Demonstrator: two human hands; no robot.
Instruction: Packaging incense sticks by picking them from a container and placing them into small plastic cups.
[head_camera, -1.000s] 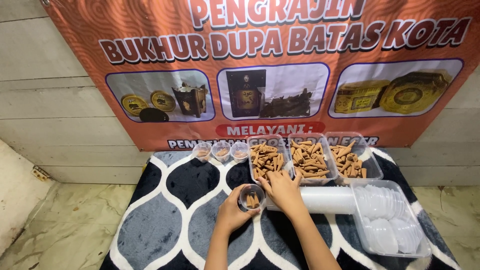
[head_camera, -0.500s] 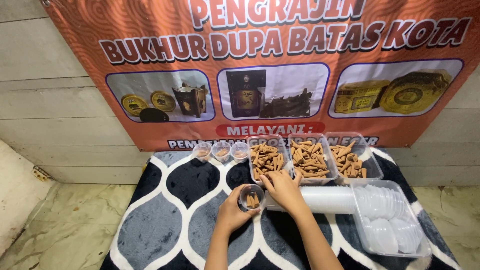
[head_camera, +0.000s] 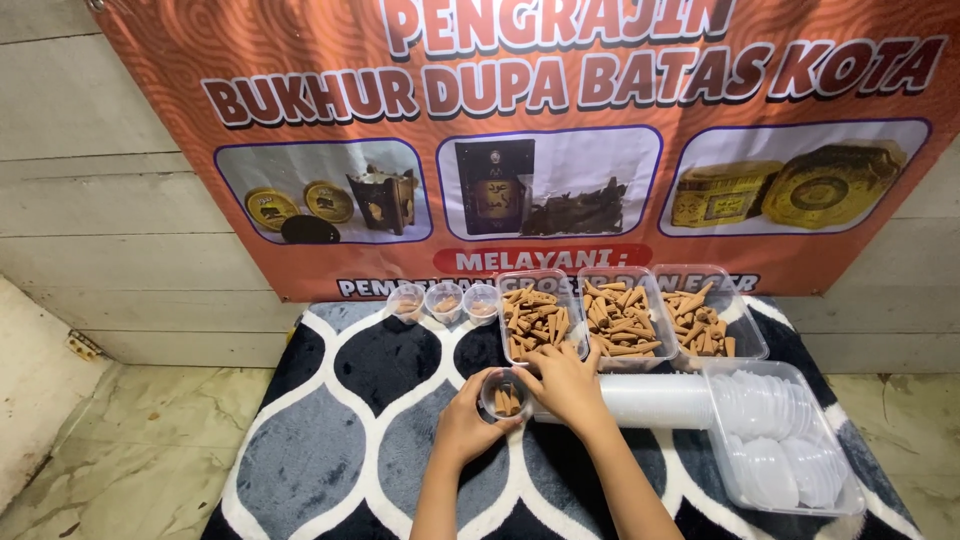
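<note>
Head view: left hand (head_camera: 462, 428) grips small clear cup (head_camera: 503, 395) upright, mouth up, right hand (head_camera: 566, 383) fingers pinching cones into it, over patterned rug (head_camera: 330, 440), stone floor (head_camera: 140, 440).

Orange banner (head_camera: 560, 140) on rear wall

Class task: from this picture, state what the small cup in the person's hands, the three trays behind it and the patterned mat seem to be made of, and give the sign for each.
Cup: clear, glossy plastic, likely; the brown cones inside show through.
Trays: thin transparent plastic, seemingly; contents visible through the walls, rims glint.
Mat: soft woven or pile fabric, probably; matte, fuzzy-looking surface, no shine.
</note>
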